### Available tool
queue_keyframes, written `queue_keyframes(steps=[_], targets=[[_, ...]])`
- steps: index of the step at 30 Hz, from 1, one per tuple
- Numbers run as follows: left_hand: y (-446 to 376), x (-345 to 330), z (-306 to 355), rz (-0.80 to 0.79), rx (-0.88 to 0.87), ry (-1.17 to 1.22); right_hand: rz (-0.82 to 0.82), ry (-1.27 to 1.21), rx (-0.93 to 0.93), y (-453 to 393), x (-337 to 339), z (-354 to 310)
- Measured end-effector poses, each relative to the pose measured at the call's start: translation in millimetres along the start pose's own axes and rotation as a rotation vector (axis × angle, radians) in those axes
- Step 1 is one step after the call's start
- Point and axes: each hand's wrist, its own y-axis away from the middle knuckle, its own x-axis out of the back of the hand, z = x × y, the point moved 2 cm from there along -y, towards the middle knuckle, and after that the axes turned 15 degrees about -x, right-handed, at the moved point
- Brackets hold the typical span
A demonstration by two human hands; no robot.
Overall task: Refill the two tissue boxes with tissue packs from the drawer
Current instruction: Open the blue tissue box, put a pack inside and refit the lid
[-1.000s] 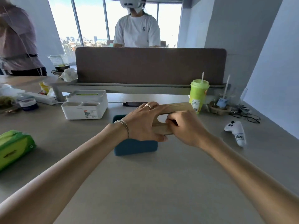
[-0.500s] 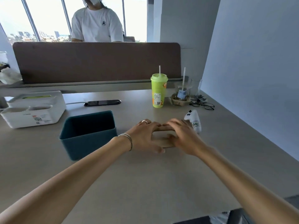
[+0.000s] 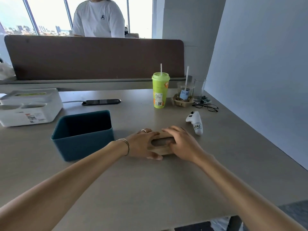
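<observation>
A wooden lid (image 3: 162, 144) with an oval slot lies flat on the table, right of the teal tissue box (image 3: 83, 140), which stands open and looks empty. My left hand (image 3: 141, 144) grips the lid's left end and my right hand (image 3: 181, 144) grips its right end. A white tissue box (image 3: 31, 112) with front compartments stands at the far left. No tissue pack and no drawer are in view.
A green cup with a straw (image 3: 160, 90), a clear cup in a cardboard holder (image 3: 184, 95), glasses (image 3: 206, 106) and a white ghost toy (image 3: 195, 122) sit at the right. A black phone (image 3: 101, 102) lies behind the teal box. A person in a white shirt (image 3: 99, 19) sits beyond the brown divider (image 3: 93, 59).
Both hands carried the wooden lid off the teal box, moved it right and set it down on the table. The view turned right, leaving the teal box open.
</observation>
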Motion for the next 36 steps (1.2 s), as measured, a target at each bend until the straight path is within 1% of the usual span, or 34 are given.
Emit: queue_keyframes(steps=[2,3,7,10,15,20,27,31,36], targets=[[-2,7,3,0.023,0.031,-0.007,0.02,0.011,-0.003,0,5,-5],[-1,12,4,0.061,0.04,-0.024,0.034,0.014,-0.009,0,7,-8],[11,39,9,0.208,0.018,-0.189,0.123,0.06,0.001,0,17,-26],[28,57,8,0.29,0.042,-0.281,0.178,0.081,0.022,0,25,-49],[69,85,-5,0.397,0.134,-0.326,0.205,0.044,0.102,-3,27,-101],[127,105,-31,0.465,0.259,-0.325,0.212,0.034,0.213,-10,11,-168],[226,120,-74,0.513,0.454,-0.333,0.16,-0.015,0.385,-6,-29,-277],[285,125,-101,0.523,0.577,-0.35,0.096,-0.042,0.498,0,-57,-338],[358,128,-127,0.525,0.728,-0.36,0.012,-0.067,0.592,13,-92,-405]])
